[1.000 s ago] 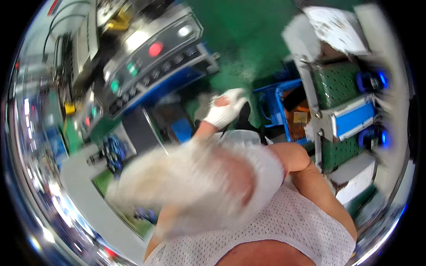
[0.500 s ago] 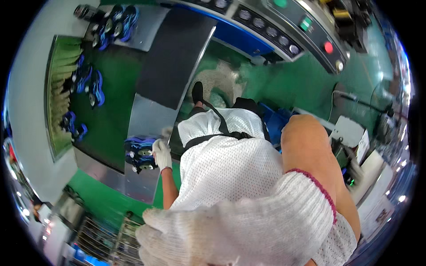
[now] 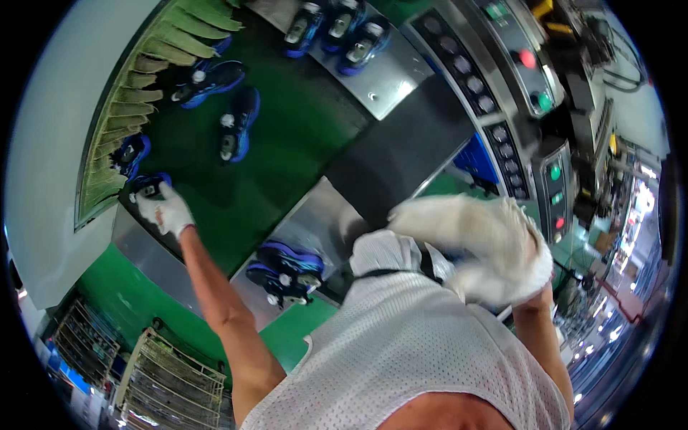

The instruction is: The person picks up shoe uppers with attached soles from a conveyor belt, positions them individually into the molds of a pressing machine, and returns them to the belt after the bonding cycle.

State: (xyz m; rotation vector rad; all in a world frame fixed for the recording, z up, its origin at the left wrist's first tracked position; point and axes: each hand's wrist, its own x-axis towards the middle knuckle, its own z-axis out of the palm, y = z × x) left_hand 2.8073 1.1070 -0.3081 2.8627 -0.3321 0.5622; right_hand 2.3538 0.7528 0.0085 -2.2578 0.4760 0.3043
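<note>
My left hand [image 3: 165, 210], in a white knit glove, reaches to the left onto a dark blue shoe [image 3: 149, 185] at the near end of the green conveyor belt [image 3: 287, 143]. Its thumb and fingers close around the shoe's near end. My right hand [image 3: 480, 244], also gloved, is raised in front of my body on the right. Motion smears its fingers, and I see nothing plainly held in it. Several black-and-blue shoes [image 3: 290, 265] lie together on the metal ledge [image 3: 322, 222] between my body and the belt.
Further shoes [image 3: 240, 123] lie on the belt beside a green strip curtain [image 3: 136, 86], and others [image 3: 337, 32] on a metal plate at the back. A dark mat [image 3: 401, 136] covers part of the ledge. A machine panel [image 3: 494, 122] with dials and buttons stands right; wire racks [image 3: 172, 373] stand lower left.
My left hand has moved left from the shoes on the ledge to a shoe on the belt. My right hand has moved up and to the right. The view has turned toward the belt.
</note>
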